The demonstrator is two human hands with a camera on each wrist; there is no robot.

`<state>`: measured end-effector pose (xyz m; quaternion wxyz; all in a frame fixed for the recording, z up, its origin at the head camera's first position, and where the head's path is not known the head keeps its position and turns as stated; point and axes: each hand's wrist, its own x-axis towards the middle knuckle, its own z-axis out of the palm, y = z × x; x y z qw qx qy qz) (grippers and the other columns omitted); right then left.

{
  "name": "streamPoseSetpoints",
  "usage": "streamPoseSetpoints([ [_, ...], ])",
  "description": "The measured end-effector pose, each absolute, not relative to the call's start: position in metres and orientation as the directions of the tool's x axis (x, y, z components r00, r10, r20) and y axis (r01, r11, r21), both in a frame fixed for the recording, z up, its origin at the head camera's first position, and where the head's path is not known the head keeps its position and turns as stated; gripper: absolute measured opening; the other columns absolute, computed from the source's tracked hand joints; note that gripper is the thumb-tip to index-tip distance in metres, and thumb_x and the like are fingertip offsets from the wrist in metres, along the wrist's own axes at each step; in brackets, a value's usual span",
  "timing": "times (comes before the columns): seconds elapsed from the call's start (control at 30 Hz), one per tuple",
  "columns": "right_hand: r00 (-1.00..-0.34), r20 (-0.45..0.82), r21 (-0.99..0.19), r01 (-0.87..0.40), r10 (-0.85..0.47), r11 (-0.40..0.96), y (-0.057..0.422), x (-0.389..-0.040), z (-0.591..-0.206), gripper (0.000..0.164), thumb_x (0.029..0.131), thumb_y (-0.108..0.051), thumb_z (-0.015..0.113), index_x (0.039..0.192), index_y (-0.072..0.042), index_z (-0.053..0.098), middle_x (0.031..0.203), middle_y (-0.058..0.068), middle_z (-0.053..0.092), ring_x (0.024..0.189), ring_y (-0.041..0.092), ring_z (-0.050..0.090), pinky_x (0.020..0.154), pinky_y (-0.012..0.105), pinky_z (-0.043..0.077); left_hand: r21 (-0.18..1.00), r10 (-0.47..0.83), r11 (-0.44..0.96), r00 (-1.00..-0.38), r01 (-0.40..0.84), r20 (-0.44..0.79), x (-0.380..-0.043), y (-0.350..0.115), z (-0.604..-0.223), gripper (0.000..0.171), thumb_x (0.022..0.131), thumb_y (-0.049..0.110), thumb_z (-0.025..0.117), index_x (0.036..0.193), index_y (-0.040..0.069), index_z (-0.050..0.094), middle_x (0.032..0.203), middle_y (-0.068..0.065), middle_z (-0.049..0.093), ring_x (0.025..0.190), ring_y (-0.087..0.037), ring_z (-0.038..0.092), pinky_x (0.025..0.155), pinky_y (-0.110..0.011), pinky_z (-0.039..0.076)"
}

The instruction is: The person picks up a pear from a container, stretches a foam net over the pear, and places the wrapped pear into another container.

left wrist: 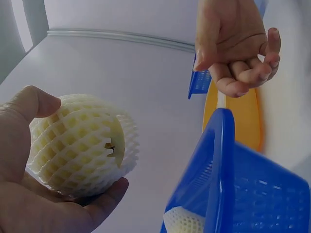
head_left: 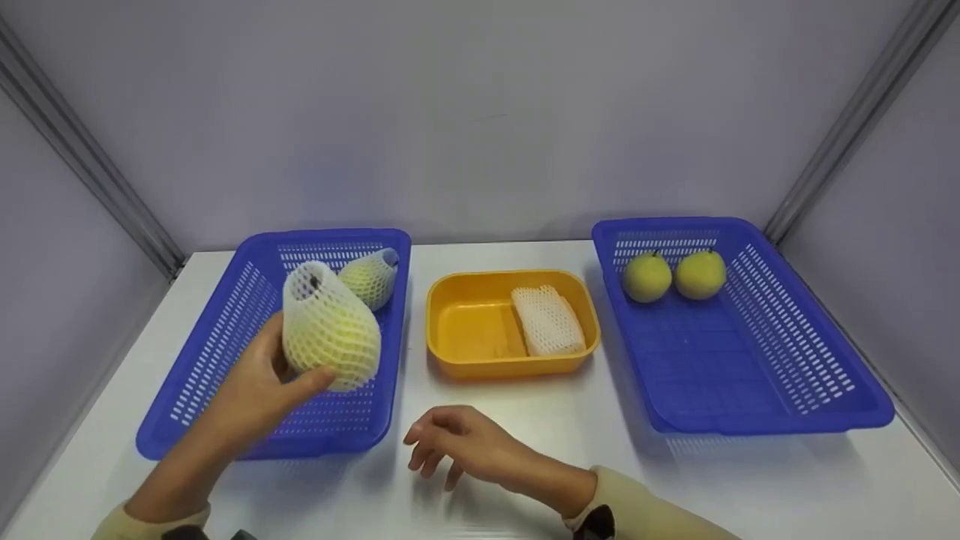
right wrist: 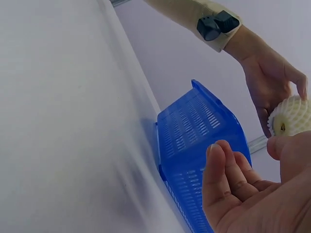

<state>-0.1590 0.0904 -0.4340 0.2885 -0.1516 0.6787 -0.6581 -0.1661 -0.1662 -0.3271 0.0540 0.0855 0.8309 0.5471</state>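
The left hand (head_left: 262, 379) grips a round yellow fruit in a white foam-mesh sleeve (head_left: 334, 330), held above the left rectangular blue plastic basket (head_left: 217, 360). The right hand (head_left: 472, 444), with its fingers loosely bent, is positioned near the rounded rectangular orange plastic tub (head_left: 472, 330) containing white foam mesh (head_left: 551, 322).

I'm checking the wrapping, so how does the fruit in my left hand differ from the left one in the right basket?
The held fruit has a white net around it; the left fruit is bare. The held fruit is up in your left hand; the left fruit rests in the right basket, beside another fruit. Both look yellow and rounded.
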Motion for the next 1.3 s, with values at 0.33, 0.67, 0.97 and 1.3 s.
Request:
streamPoseSetpoints([
  [0.33,-0.782,-0.217,-0.975,0.208,-0.585,0.084,0.068,-0.157,-0.431,0.03,0.106,-0.028,0.055,0.11,-0.001,0.068,0.086,0.007,0.072,0.073,0.014,0.065,0.051,0.023,0.051,0.868,0.164,0.488,-0.986,0.086,0.006,-0.187,-0.201,-0.321,0.082,0.101,0.026,0.066,0.159,0.0,0.015,0.143,-0.023,0.047,0.126,-0.032,0.053,0.091,-0.016,0.051],
  [0.67,-0.799,-0.204,-0.966,0.258,-0.565,-0.016,0.055,-0.155,-0.431,0.026,0.107,-0.023,0.054,0.099,-0.001,0.065,0.08,0.004,0.068,0.068,0.013,0.064,0.049,0.022,0.049,0.795,0.106,0.6,-0.994,0.089,0.031,-0.217,-0.221,-0.322,0.081,0.1,0.028,0.066,0.156,-0.006,0.017,0.141,-0.029,0.045,0.127,-0.038,0.05,0.084,-0.007,0.047],
  [0.97,-0.826,-0.219,-0.965,0.262,-0.519,-0.009,0.043,-0.155,-0.43,0.025,0.105,-0.017,0.056,0.082,-0.008,0.057,0.075,0.002,0.067,0.063,0.011,0.062,0.045,0.021,0.044,0.654,0.09,0.739,-0.987,0.158,0.137,-0.255,-0.229,-0.321,0.09,0.091,0.027,0.076,0.152,-0.011,0.022,0.133,-0.034,0.048,0.115,-0.046,0.053,0.094,-0.056,0.05],
  [1.3,-0.832,-0.231,-0.967,0.252,-0.505,0.027,0.042,-0.155,-0.429,0.025,0.105,-0.017,0.057,0.082,-0.008,0.058,0.074,0.002,0.067,0.063,0.012,0.061,0.044,0.022,0.041,0.51,0.116,0.842,-0.983,0.174,0.143,-0.312,-0.241,-0.337,0.091,0.082,0.018,0.079,0.147,-0.013,0.024,0.128,-0.034,0.044,0.111,-0.048,0.051,0.093,-0.066,0.047],
])
